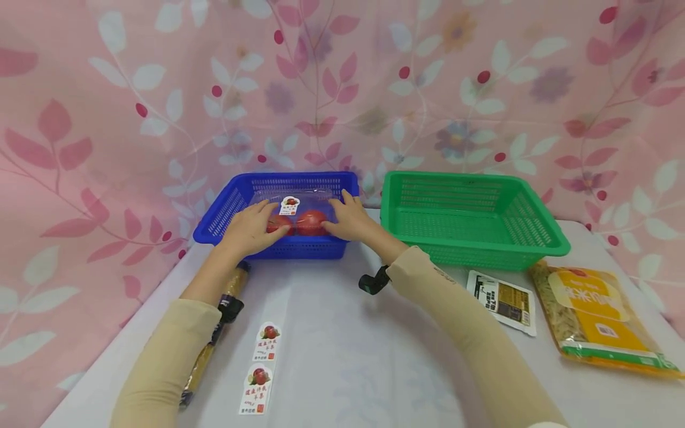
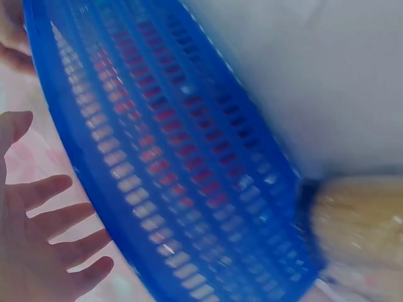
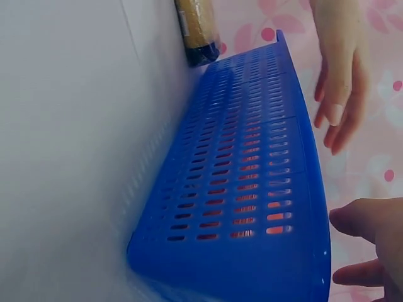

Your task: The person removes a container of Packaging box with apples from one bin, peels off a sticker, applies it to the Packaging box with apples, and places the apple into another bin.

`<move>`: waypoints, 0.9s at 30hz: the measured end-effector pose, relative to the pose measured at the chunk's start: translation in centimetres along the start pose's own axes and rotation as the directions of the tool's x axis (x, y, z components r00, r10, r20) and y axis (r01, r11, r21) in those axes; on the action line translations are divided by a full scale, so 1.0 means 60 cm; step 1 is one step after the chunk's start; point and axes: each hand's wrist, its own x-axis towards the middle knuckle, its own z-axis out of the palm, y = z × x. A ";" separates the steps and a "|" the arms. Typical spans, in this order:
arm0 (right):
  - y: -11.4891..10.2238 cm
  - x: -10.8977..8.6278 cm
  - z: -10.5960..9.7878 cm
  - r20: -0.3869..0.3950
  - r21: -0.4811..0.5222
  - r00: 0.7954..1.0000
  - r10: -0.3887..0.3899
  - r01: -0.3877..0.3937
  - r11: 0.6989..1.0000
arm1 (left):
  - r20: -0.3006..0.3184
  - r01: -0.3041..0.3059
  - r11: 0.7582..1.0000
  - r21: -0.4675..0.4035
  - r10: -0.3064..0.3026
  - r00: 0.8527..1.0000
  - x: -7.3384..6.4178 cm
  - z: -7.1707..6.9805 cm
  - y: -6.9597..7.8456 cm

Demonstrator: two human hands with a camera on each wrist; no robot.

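A clear plastic box [image 1: 307, 199] with red apples [image 1: 312, 223] inside and a fruit sticker [image 1: 289, 205] on its lid sits in the blue basket [image 1: 289, 248]. My left hand [image 1: 250, 229] is over the basket's left part, beside the box. In the left wrist view its fingers [image 2: 66, 217] are spread and fairly straight. On the box's right side is my right hand [image 1: 350, 219], thumb and fingers apart, above the basket rim. Neither hand is curled round anything. Whether the fingertips touch the box cannot be made out.
To the right stands a green basket [image 1: 476, 252]. In front of it lie a white-edged flat packet [image 1: 503, 302] and a yellow bag of dried food [image 1: 599, 315]. A long golden packet [image 1: 200, 362] lies under the left forearm, near two fruit stickers [image 1: 258, 386] on the white table.
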 end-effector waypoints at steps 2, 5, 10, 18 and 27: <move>0.002 -0.008 -0.003 -0.020 -0.001 1.000 -0.012 0.012 1.000 | -0.049 -0.037 0.999 0.039 0.039 0.998 -0.001 -0.002 0.015; 0.005 -0.022 -0.008 -0.050 -0.018 0.998 -0.034 0.033 0.999 | -0.097 -0.089 0.993 0.084 0.097 0.991 -0.003 -0.006 0.041; 0.016 -0.043 -0.014 -0.119 -0.071 0.989 -0.084 0.076 0.995 | -0.137 -0.156 0.978 0.138 0.175 0.975 -0.008 -0.010 0.077; 0.039 -0.086 -0.016 -0.173 -0.122 0.969 -0.174 0.154 0.981 | -0.118 -0.210 0.955 0.210 0.238 0.964 -0.016 -0.003 0.119; 0.063 -0.130 -0.014 -0.256 -0.252 0.918 -0.302 0.239 0.938 | -0.151 -0.269 0.918 0.291 0.322 0.935 -0.033 0.019 0.145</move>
